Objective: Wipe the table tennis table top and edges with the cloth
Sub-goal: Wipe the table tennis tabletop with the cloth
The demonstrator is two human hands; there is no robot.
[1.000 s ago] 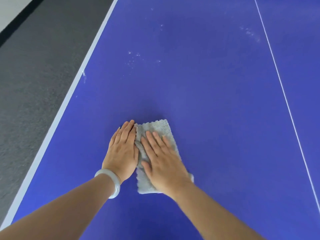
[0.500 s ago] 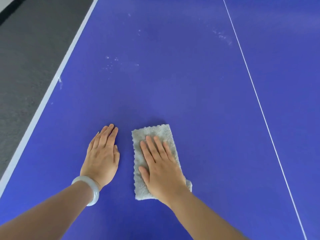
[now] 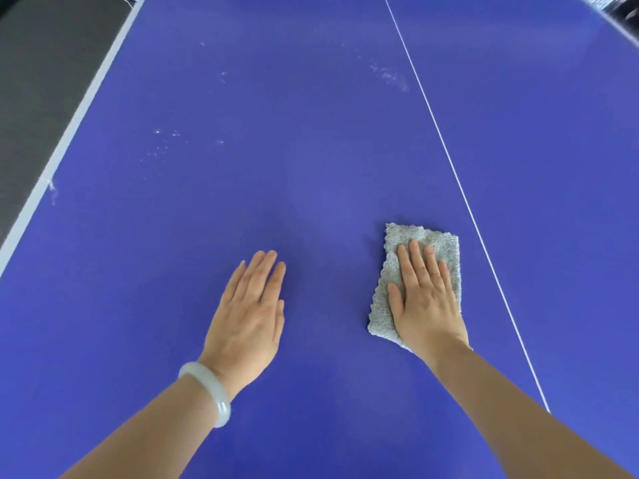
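A folded grey cloth [image 3: 439,243] lies flat on the blue table tennis table top [image 3: 311,140]. My right hand [image 3: 423,299] presses down on it with straight fingers, covering its lower middle. My left hand [image 3: 250,316] lies flat on the bare blue surface, well to the left of the cloth and apart from it; a pale bangle sits on that wrist. White specks of dust [image 3: 166,141] mark the top further away at the left, and a second dusty patch [image 3: 389,76] lies near the centre line.
The table's white left edge [image 3: 65,140] runs diagonally, with dark grey floor [image 3: 38,74] beyond it. A thin white centre line [image 3: 460,188] passes just right of the cloth. Part of the dark net [image 3: 612,12] shows at the top right corner.
My right hand has slid the cloth to the right, toward the centre line. My left hand has come off the cloth and now rests on the bare table, the gap between the hands widening.
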